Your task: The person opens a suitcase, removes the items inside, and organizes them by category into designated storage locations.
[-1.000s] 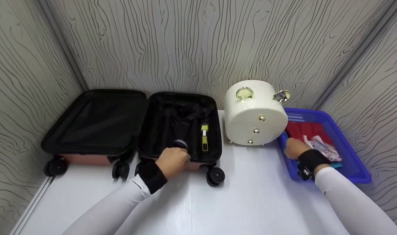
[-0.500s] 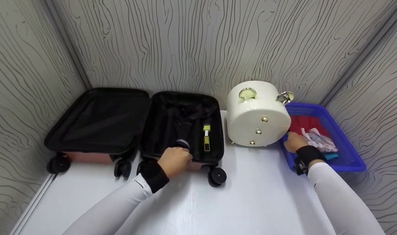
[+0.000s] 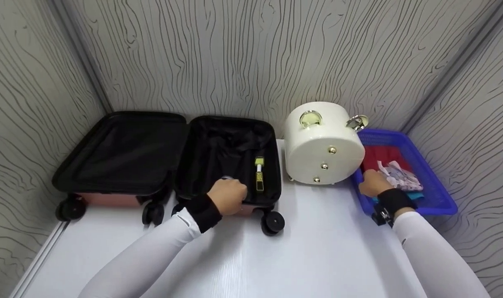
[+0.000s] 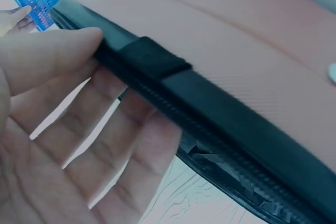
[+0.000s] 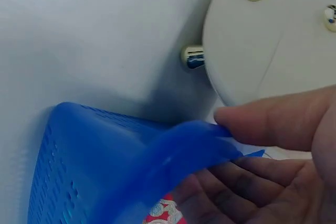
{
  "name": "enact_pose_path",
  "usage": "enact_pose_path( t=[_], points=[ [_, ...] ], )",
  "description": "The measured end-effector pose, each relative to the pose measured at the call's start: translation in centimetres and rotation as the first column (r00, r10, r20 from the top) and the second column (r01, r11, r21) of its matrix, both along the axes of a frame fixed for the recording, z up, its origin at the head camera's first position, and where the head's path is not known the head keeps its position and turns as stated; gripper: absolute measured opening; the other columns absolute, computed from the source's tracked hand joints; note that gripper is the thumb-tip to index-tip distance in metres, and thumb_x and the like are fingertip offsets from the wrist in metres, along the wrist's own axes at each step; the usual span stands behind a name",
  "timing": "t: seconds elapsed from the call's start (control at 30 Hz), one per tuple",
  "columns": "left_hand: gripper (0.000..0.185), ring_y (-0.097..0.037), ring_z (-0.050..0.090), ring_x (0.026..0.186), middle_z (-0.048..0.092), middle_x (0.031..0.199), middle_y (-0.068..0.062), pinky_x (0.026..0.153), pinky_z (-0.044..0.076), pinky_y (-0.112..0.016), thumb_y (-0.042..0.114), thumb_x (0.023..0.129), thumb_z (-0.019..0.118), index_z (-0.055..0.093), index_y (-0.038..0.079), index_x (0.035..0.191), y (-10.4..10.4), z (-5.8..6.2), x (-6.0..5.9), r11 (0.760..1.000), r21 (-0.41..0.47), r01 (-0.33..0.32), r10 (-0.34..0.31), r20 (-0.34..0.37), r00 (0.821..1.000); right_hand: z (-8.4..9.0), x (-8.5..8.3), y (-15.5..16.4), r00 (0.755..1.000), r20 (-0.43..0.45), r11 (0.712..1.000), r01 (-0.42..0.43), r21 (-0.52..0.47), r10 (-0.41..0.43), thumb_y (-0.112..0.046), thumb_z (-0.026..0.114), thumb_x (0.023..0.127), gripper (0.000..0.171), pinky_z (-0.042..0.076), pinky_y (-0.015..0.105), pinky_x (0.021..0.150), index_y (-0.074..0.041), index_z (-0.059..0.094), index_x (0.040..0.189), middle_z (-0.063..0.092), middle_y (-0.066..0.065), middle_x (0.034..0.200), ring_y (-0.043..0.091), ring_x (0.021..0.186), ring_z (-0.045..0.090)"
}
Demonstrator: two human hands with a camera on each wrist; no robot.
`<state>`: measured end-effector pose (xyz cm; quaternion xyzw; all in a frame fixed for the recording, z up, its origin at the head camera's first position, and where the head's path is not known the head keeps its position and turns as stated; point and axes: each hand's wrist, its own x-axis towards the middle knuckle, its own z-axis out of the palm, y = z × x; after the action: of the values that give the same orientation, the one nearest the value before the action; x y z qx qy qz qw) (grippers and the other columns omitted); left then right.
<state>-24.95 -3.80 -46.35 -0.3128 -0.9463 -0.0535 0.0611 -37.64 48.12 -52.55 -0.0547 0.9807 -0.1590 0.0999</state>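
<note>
An open suitcase [image 3: 208, 165] lies with its two black-lined halves side by side. My left hand [image 3: 228, 196] grips the front rim of the right half; in the left wrist view the thumb [image 4: 58, 51] rests on the outer side and the fingers reach beneath the dark edge [image 4: 220, 114]. Just beyond that hand, a small round thing [image 3: 226, 177] is mostly hidden. My right hand [image 3: 373, 183] pinches the near-left rim of a blue plastic basket [image 3: 435, 178], thumb on one side and fingers on the other. A folded red cloth [image 3: 382, 154] and a patterned cloth [image 3: 400, 177] lie in it.
Between suitcase and basket stands a white rounded case [image 3: 324, 151] with gold studs and ring-shaped ears. A slim yellow-and-white item [image 3: 259, 174] lies inside the suitcase. Wood-patterned walls [image 3: 235, 62] close off the back and sides. Black wheels [image 3: 273, 222] stick out toward me.
The blue basket has shifted back and slightly left with my right hand on its rim. My left hand has moved a little forward and right along the suitcase rim.
</note>
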Motion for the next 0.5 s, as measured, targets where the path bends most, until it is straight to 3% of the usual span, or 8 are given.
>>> enact_pose_path(
  t=[0.1,0.2,0.27,0.33,0.4,0.5],
  points=[
    [0.049,-0.031,0.069,0.067,0.072,0.068,-0.008,0.067,0.060,-0.051,0.040,0.082,0.090,0.058,0.013,0.056,0.1,0.1,-0.1,1.000,-0.003,0.001,-0.001,0.016,1.000,2.4,2.1,-2.2,0.999,-0.036,1.000,-0.011,-0.002,0.011,-0.004,0.060,0.085,0.041,0.057,0.058,0.084,0.025,0.061,0.113,0.069,0.038,0.101,0.048,0.089,0.065],
    [0.048,-0.025,0.063,0.062,0.065,0.063,-0.004,0.064,0.058,-0.048,0.032,0.086,0.086,0.053,0.015,0.055,0.4,0.3,-0.4,1.000,0.017,-0.011,0.010,0.064,0.998,4.8,4.0,-4.3,0.999,-0.046,1.000,-0.016,-0.004,0.016,-0.002,0.057,0.086,0.052,0.052,0.069,0.103,0.032,0.053,0.126,0.062,0.050,0.122,0.060,0.111,0.064],
    [0.041,-0.024,0.063,0.063,0.065,0.065,-0.003,0.064,0.058,-0.047,0.025,0.090,0.082,0.058,0.014,0.059,0.8,0.6,-0.7,0.997,0.074,-0.027,0.019,0.104,0.994,6.1,5.0,-5.3,0.998,-0.061,0.999,-0.011,-0.038,0.009,-0.001,0.056,0.087,0.055,0.049,0.071,0.107,0.033,0.048,0.131,0.058,0.052,0.130,0.064,0.119,0.061],
    [0.026,-0.025,0.069,0.073,0.072,0.078,-0.005,0.071,0.060,-0.047,0.019,0.096,0.077,0.070,0.010,0.072,1.4,1.0,-1.4,0.986,0.161,-0.045,0.018,0.166,0.986,6.9,5.3,-6.0,0.995,-0.097,0.995,0.026,-0.098,-0.036,-0.001,0.053,0.088,0.058,0.047,0.071,0.110,0.030,0.044,0.135,0.055,0.051,0.134,0.063,0.121,0.058],
    [0.014,-0.029,0.076,0.093,0.079,0.101,-0.012,0.084,0.063,-0.047,0.016,0.101,0.072,0.078,0.004,0.098,2.4,1.6,-2.2,0.954,0.293,-0.060,-0.014,0.245,0.969,7.6,5.1,-6.6,0.985,-0.139,0.975,0.073,-0.210,-0.104,0.000,0.051,0.089,0.065,0.043,0.071,0.115,0.027,0.037,0.146,0.050,0.051,0.142,0.063,0.130,0.053],
    [0.038,-0.036,0.071,0.126,0.071,0.140,-0.020,0.108,0.058,-0.048,0.019,0.107,0.066,0.068,-0.002,0.138,4.2,2.7,-3.7,0.873,0.475,-0.109,-0.086,0.371,0.925,8.4,4.3,-7.6,0.966,-0.161,0.912,0.125,-0.392,-0.201,0.001,0.047,0.092,0.077,0.034,0.068,0.125,0.019,0.020,0.162,0.038,0.048,0.157,0.061,0.147,0.041]
  ],
)
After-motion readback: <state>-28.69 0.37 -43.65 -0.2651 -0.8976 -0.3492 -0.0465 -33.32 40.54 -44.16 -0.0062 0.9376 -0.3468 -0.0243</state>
